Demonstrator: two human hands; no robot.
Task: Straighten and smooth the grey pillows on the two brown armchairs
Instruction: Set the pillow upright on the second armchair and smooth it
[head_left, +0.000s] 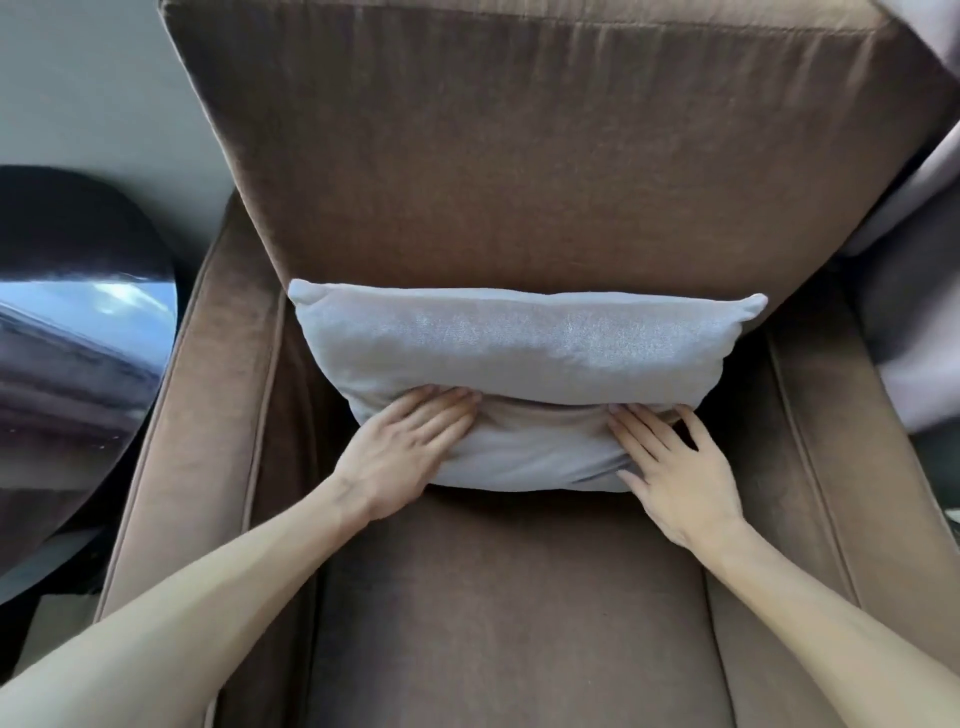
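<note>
On armchair (519, 597), both hands' flat fingers (441, 402) press pillow (519, 338).

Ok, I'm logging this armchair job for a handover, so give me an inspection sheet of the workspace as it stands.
Surface: brown armchair, seat bare in front.
Job's things: grey pillow upright against the backrest, creased along its lower half.
Clutter: nothing seen.
Grippers: left hand and right hand flat on the pillow's lower edge, fingers spread.
Cables: nothing seen.
Surroundings: glossy dark round table to the left; pale fabric at right.
</note>
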